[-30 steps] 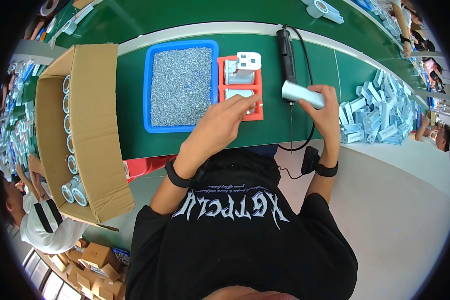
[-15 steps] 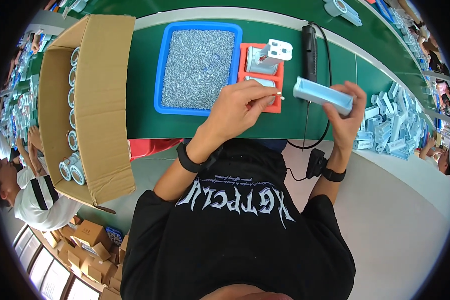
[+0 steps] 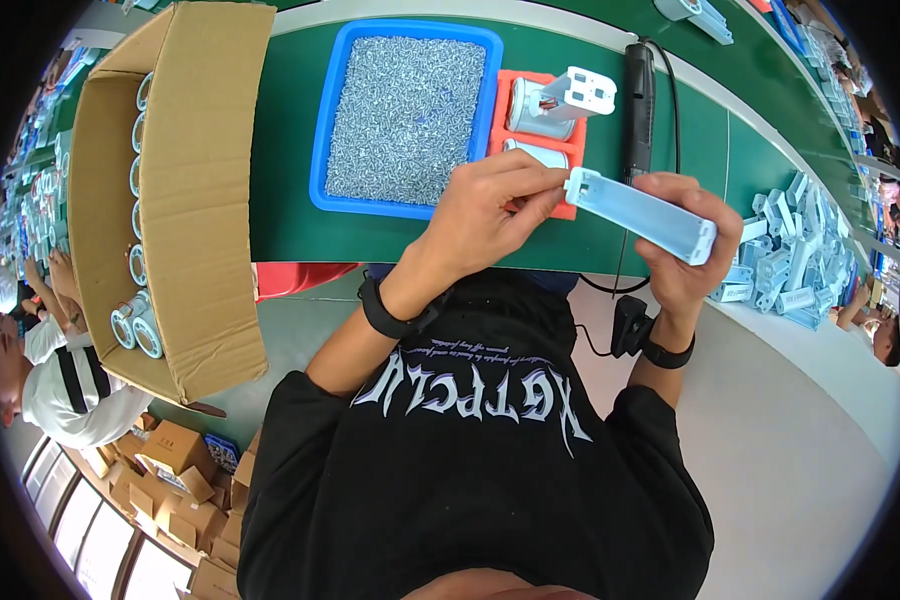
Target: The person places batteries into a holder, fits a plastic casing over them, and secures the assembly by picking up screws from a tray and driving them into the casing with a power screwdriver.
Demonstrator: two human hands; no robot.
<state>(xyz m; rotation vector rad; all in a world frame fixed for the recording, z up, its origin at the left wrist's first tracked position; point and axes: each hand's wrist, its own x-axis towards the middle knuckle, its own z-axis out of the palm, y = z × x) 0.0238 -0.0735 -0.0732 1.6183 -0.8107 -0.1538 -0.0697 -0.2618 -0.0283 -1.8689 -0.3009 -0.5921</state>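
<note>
My right hand (image 3: 698, 232) grips a pale blue, trough-shaped plastic shell (image 3: 640, 212), its hollow side facing up and its length slanting down to the right. Against the shell's left end, my left hand (image 3: 495, 212) holds thumb and forefinger pinched together. What sits in that pinch is hidden by the fingers. Just beyond the left hand lies an orange-red holder (image 3: 508, 98) with two round pale blue parts. A white slotted piece (image 3: 585, 92) stands up from the farther round part (image 3: 540, 110); the nearer round part (image 3: 535, 153) is partly covered by my hand.
Left of the holder is a blue tray (image 3: 320, 150) full of small silvery screws (image 3: 405, 120). A black electric screwdriver (image 3: 638, 110) with its cable lies behind the shell. Pale blue shells (image 3: 785, 255) are heaped at right. A cardboard box (image 3: 210, 200) of round parts stands at left.
The shell has turned its hollow side more upward, and its left end now meets my left fingers. Small pale tips that stuck out of the left pinch are now out of sight.
</note>
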